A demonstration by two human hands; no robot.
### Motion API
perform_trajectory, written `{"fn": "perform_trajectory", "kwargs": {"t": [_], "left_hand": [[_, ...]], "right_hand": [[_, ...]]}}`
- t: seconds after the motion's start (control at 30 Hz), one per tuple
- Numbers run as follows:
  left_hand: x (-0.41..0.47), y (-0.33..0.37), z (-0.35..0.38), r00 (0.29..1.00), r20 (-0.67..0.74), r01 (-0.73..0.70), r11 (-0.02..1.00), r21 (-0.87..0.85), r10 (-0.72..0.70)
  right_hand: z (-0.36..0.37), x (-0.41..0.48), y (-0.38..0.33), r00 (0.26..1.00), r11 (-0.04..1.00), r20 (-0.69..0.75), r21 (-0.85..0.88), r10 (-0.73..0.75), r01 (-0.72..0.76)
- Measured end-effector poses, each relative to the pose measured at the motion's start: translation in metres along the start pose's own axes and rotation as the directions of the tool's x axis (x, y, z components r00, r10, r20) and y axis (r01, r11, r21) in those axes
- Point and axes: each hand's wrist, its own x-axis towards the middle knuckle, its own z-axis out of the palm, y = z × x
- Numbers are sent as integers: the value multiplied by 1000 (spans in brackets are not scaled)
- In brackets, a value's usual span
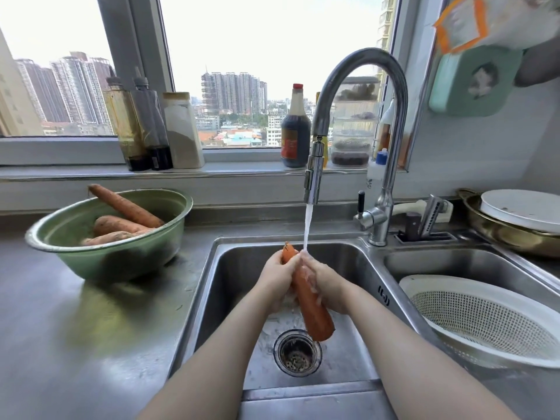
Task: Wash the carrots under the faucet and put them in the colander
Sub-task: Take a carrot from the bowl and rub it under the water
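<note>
A long orange carrot (312, 304) is held over the left sink basin (230, 268), its thick end pointing toward me above the drain (297, 353). My left hand (277, 280) grips its upper part from the left, and my right hand (325, 283) grips it from the right. Water streams from the curved steel faucet (313, 177) onto my fingers near the carrot's tip. Three unwashed carrots (124, 207) lie in a green bowl (100, 256) on the counter at left. A white colander (485, 322) sits empty in the right basin.
Sauce bottles (295, 128) and jars (181, 131) line the windowsill behind the sink. A gold pan (503, 234) holding a white plate (524, 207) sits at the far right. A knife holder (424, 225) stands beside the faucet base. The steel counter (75, 344) stretches left of the sink.
</note>
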Motion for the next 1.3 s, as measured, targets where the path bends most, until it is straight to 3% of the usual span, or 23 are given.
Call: {"fn": "perform_trajectory", "kwargs": {"t": [0.1,0.27,0.4,0.63,0.7,0.77,0.83,0.97,1.17,1.3], "left_hand": [[5,-2,0,992,-102,-56,985,165,73],[11,-5,1,997,-29,-56,964,260,65],[11,-3,8,997,32,-75,978,196,70],[16,-1,20,970,-224,-50,983,179,90],[18,-2,19,982,-190,0,996,90,17],[18,-3,18,996,-69,61,997,-44,-64],[18,-4,17,995,-18,97,993,-64,-98],[16,-1,17,987,-137,90,996,7,-88],[12,0,16,995,24,102,978,-183,-99],[12,-1,16,992,-91,70,989,-128,-82]], "right_hand": [[-2,-5,2,999,995,-44,-99,-18,13],[2,-9,3,971,965,-224,-263,-81,20],[3,-10,-1,963,982,-255,-183,-84,37],[3,-13,2,992,971,-122,-233,29,-57],[0,-10,4,988,972,-157,-232,-2,-35],[-5,-9,5,979,977,-198,-213,-36,-7],[-11,-10,5,976,980,-212,-198,-47,4],[-7,-13,5,990,969,-138,-246,-23,-11],[-11,-12,2,982,987,-189,-161,-18,-13],[-9,-14,4,990,983,-135,-177,29,-53]]}}
